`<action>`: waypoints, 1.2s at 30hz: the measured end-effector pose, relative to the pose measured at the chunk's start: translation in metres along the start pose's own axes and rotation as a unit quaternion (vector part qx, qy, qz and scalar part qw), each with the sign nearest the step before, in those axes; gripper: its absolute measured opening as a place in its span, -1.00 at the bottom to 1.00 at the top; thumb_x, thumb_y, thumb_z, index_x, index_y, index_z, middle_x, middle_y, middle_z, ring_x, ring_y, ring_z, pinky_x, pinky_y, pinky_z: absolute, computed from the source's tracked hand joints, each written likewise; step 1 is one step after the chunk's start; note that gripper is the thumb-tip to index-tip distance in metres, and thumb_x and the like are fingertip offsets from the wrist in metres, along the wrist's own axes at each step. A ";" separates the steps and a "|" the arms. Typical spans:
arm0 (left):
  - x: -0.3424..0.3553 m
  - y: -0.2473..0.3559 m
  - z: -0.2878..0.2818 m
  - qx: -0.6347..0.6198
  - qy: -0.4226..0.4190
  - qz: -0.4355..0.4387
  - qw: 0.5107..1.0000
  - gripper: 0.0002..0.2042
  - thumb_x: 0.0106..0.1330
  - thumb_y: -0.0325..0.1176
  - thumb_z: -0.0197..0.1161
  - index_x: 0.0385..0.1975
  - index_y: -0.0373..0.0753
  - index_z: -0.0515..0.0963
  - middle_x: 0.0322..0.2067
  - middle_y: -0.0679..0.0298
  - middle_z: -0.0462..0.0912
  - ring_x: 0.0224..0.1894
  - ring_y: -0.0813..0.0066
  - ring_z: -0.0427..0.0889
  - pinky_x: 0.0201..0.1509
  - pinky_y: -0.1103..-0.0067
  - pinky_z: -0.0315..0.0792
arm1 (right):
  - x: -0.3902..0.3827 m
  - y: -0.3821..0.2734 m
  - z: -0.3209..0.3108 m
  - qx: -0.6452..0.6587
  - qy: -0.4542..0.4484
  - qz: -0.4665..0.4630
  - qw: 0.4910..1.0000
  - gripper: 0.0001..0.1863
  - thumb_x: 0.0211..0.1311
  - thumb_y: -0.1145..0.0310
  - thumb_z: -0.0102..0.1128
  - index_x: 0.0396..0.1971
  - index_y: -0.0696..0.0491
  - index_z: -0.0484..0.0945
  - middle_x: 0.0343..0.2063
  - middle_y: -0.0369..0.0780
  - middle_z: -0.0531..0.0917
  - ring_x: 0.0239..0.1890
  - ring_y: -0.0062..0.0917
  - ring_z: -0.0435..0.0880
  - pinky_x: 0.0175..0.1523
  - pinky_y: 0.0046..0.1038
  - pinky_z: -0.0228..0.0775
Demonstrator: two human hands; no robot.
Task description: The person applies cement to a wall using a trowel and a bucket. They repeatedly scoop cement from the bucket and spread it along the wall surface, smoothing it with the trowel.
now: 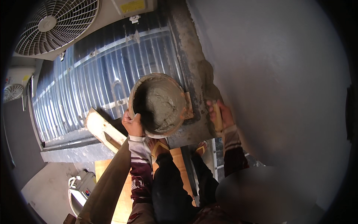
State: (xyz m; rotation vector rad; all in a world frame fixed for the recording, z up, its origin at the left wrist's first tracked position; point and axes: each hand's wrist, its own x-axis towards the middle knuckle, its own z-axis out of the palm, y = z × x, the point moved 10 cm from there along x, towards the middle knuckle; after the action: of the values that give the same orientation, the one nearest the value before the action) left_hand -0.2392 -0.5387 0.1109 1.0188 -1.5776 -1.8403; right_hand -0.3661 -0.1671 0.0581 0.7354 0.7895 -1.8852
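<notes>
My left hand grips the rim of a round bucket of wet grey mortar, which sits at the edge of the concrete ledge. My right hand is closed round the wooden handle of a tool, likely a trowel; its grey end is at the wet mortar along the wall's edge and hard to tell apart from it. The ledge runs beside a corrugated translucent panel.
Fan units hang at upper left. A grey wall fills the right. My sandalled feet stand below, near orange boards, a leaning wooden board, a post, metal rungs and a battered metal container.
</notes>
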 end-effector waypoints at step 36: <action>-0.003 0.000 0.009 0.013 -0.015 0.001 1.000 -0.88 0.06 -0.67 0.10 -0.52 -0.26 0.40 -0.58 0.47 0.44 -0.57 0.78 0.29 -0.47 0.75 0.19 | -0.039 0.043 -0.024 -0.545 0.405 -0.393 0.620 -0.50 0.31 0.30 0.03 0.16 0.25 0.26 0.04 0.15 0.44 0.13 0.02 0.40 0.20 -0.17 0.21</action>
State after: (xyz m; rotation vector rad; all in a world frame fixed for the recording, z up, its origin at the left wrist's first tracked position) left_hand -0.2443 -0.5308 0.1119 1.0060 -1.6238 -1.8465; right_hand -0.3084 -0.1433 0.0644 0.3612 2.8689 -1.1246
